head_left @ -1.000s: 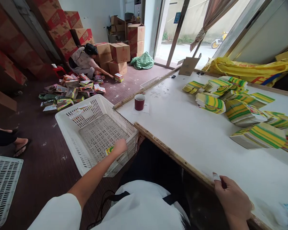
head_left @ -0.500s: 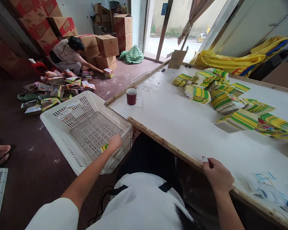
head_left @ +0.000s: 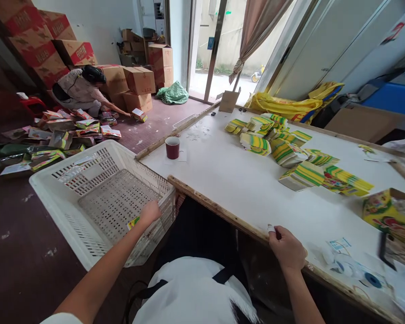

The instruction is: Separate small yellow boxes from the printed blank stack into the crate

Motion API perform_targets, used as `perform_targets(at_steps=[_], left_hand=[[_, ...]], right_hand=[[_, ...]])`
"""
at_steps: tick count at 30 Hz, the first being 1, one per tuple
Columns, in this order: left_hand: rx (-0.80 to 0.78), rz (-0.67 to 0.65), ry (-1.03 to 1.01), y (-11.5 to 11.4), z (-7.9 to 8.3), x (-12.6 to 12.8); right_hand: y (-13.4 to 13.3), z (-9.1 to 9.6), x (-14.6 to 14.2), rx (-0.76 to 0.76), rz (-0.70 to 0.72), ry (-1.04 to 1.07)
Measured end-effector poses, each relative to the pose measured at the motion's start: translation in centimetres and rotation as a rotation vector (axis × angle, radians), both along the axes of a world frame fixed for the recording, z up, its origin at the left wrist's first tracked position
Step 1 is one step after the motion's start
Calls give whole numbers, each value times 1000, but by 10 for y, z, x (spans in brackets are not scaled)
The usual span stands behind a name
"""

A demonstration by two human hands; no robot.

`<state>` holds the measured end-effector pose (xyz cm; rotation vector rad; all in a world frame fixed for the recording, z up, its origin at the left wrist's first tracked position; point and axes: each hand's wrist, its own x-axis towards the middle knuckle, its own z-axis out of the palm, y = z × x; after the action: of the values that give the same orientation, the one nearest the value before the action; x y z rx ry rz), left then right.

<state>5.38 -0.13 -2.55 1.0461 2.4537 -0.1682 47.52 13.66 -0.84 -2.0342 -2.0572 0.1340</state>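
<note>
A white plastic crate (head_left: 101, 252) with slotted walls stands to my left against the table. My left hand (head_left: 150, 212) is closed on its near rim, close to the right corner. A small yellow-green packet (head_left: 133, 222) shows inside the crate beside my left wrist, partly covered by the arm. My right hand (head_left: 286, 247) rests in a fist at the wooden edge (head_left: 248, 227) of the white table. Something white, like tape, wraps its thumb tip. The curled fingers hide whatever may be inside that fist.
Stacks of yellow-green folded cartons (head_left: 302, 175) lie across the table. A dark red mug (head_left: 172, 148) stands near its left corner; a tape roll (head_left: 371, 279) lies at right. On the floor, a person (head_left: 83, 92) crouches beside piled packets (head_left: 60, 139) and cardboard boxes (head_left: 140, 81).
My view has turned right, so the room appears shifted left, and more of the table's right end shows. Both hands stay at the crate rim and the table edge.
</note>
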Motion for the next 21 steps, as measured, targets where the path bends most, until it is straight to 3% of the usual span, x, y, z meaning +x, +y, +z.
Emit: perform_targets(at_steps=[9, 21], left_hand=[[34, 29, -26, 1, -2, -2], [96, -34, -66, -1, -8, -7]], right_hand=[[4, -8, 4, 33, 59, 45], [5, -12, 4, 57, -7, 127]])
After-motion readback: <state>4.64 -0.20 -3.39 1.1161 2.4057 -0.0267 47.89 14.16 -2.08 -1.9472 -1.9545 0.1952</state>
